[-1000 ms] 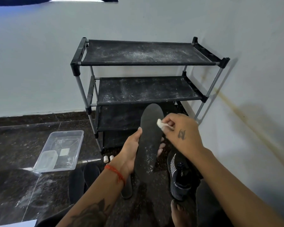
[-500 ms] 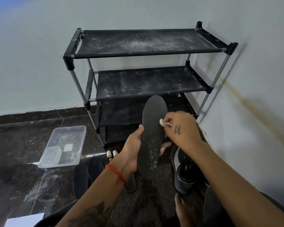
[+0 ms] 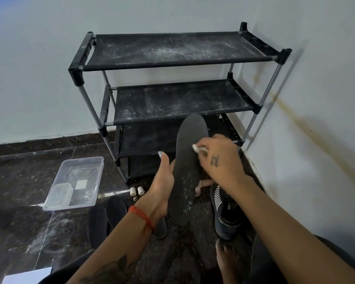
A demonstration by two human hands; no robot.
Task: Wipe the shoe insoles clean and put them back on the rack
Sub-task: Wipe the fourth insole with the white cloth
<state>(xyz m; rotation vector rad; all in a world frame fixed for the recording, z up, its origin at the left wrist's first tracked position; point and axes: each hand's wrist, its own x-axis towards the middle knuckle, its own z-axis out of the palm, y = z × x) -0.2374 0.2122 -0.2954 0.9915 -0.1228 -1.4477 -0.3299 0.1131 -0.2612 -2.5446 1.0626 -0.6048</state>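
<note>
My left hand (image 3: 162, 185) grips a black insole (image 3: 188, 171) upright by its lower half, thumb on the left edge and fingertips showing at the right. White dust speckles the insole's lower part. My right hand (image 3: 219, 160) pinches a small white wipe (image 3: 196, 148) and presses it on the insole's middle. The black shoe rack (image 3: 172, 62) stands behind, its shelves dusted with white powder. More dark insoles (image 3: 111, 214) lie on the floor to the lower left.
A clear plastic tub (image 3: 76, 181) with a smaller tub inside sits on the dark floor at left. Two small white caps (image 3: 136, 190) lie by the rack foot. A dark sneaker (image 3: 225, 214) stands at right beside the wall. My bare foot (image 3: 228, 259) is below.
My right hand has slid the wipe down the insole, from near the upper part toward the middle. The view has shifted slightly; my left hand keeps its hold.
</note>
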